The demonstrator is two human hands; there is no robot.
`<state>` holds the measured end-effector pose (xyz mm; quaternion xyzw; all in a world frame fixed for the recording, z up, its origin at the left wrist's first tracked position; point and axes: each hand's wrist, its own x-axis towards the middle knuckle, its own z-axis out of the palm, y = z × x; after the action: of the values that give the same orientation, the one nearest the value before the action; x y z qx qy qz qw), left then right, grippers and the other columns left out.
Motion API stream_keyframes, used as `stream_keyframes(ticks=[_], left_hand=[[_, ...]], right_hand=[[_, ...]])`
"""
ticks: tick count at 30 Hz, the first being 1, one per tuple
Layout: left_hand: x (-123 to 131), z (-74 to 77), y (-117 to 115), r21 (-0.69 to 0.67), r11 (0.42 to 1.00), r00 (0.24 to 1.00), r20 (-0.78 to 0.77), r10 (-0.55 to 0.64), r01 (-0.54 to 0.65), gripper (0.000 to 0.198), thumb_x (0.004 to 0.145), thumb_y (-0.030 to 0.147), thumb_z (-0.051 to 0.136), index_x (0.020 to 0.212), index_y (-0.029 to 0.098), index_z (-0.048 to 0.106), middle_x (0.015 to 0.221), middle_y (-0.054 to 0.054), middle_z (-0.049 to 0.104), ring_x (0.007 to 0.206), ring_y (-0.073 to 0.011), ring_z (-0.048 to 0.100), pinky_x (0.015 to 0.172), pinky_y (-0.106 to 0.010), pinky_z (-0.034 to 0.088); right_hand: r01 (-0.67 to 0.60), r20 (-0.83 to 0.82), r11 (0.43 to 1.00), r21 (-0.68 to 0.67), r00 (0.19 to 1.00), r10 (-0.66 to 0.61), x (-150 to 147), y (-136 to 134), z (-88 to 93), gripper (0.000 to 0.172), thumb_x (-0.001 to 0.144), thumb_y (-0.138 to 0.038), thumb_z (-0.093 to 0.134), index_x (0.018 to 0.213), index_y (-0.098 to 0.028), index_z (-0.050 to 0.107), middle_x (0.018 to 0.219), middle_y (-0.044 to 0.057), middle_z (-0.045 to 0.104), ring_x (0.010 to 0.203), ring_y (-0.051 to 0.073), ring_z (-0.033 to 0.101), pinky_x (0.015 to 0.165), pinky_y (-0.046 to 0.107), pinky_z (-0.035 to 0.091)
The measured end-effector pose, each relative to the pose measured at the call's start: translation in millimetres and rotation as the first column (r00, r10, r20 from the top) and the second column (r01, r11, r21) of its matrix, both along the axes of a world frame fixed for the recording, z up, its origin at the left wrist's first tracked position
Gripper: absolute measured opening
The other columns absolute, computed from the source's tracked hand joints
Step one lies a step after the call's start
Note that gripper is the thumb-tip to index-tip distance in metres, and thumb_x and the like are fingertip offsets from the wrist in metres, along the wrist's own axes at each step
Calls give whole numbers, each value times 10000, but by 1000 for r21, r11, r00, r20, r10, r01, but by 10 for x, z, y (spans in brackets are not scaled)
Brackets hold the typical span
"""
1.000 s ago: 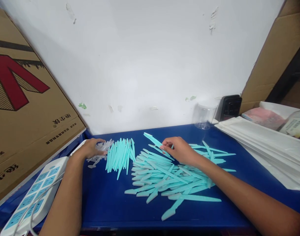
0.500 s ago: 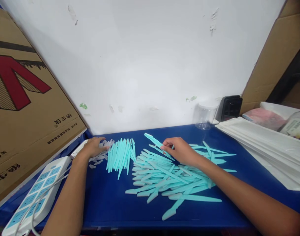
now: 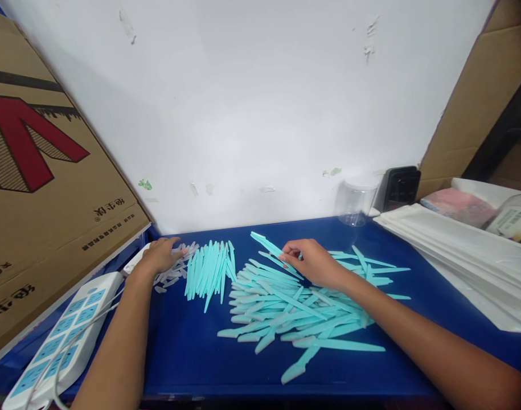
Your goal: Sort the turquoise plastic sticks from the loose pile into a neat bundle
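My right hand (image 3: 309, 261) pinches turquoise eyebrow razors (image 3: 266, 244) between thumb and fingers, above a loose pile of similar razors (image 3: 281, 302). How many it holds I cannot tell. Over at the left, my left hand (image 3: 161, 254) lies above a small heap of clear plastic covers (image 3: 171, 274), its thumb and fingers apart and partly hiding them. Between the hands, a tidier row of turquoise razors (image 3: 211, 267) lies side by side, its pieces pointing away from me.
A white power strip (image 3: 68, 336) with cables runs along the left edge, beside a large cardboard box (image 3: 55, 188). Toward the back right stand a clear jar (image 3: 357, 202) and a black object (image 3: 401, 188). White sheets (image 3: 465, 256) stack at right on the blue table (image 3: 192, 353).
My left hand has shifted slightly left over the clear covers, its thumb drawn back from the razor row. My right hand and the razors in it have stayed still.
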<state>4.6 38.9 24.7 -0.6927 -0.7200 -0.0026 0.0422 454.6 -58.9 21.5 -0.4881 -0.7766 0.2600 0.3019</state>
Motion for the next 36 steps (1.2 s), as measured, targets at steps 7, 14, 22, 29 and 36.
stream_keyframes(ticks=[7, 14, 22, 29, 36], left_hand=[[89, -56, 11, -77, 995, 997, -61, 53, -58, 800, 888, 665, 439, 1526, 181, 440, 1521, -247, 454, 1388, -443, 409, 1011, -565, 413], [100, -102, 47, -9, 998, 997, -40, 63, -63, 696, 969, 570, 338, 1546, 187, 403, 1532, -217, 442, 1413, -430, 364, 1055, -575, 371], [285, -308, 206, 241, 958, 981, 74, -177, 154, 625, 982, 575, 338, 1391, 176, 591, 1392, -165, 560, 1302, -335, 477, 1119, -442, 346], [169, -446, 279, 199, 975, 991, 78, -112, 95, 633, 987, 584, 340, 1403, 171, 579, 1397, -172, 555, 1310, -352, 460, 1111, -467, 349], [107, -445, 278, 244, 969, 999, 23, -37, 30, 563, 1001, 505, 331, 1379, 186, 600, 1341, -183, 592, 1266, -400, 478, 1020, -534, 425]], right_hand=[[0, -1, 1000, -1, 1000, 0, -2, -18, 33, 273, 963, -366, 581, 779, -203, 699, 749, 29, 733, 673, 172, 644, 627, 274, 426], [-4, -3, 1000, 2, 1000, 4, 1, -15, 25, 250, 961, -343, 586, 782, -207, 695, 748, 23, 733, 667, 170, 645, 609, 272, 418], [-3, 3, 1000, 7, 1000, 3, 6, -20, 5, 261, 966, -355, 578, 790, -203, 696, 750, 28, 733, 670, 172, 646, 612, 275, 412], [-4, 9, 1000, 10, 1000, 4, 18, -21, 16, 256, 970, -347, 574, 794, -201, 689, 739, 21, 724, 646, 164, 636, 587, 271, 396], [-1, 6, 1000, 6, 1000, 1, 18, -20, 24, 264, 971, -348, 575, 784, -199, 687, 736, 24, 723, 647, 166, 637, 588, 270, 394]])
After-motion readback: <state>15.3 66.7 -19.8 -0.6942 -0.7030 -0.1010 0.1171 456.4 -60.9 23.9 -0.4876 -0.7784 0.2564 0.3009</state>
